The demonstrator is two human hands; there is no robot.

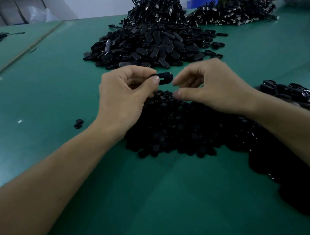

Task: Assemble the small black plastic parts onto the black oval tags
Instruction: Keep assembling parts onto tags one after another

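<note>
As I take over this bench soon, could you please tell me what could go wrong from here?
The left hand pinches the tag by one end only; pressing a part in could twist it from the grip, and it would likely vanish into the black pile beneath.
The right hand is by that pile, and I cannot tell whether it holds a part; it may bring none or two.

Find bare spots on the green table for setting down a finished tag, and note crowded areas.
Bare: the table left of the left hand, past two stray parts; also between the forearms. Crowded: the parts pile under the hands, the tag heap behind.
</note>
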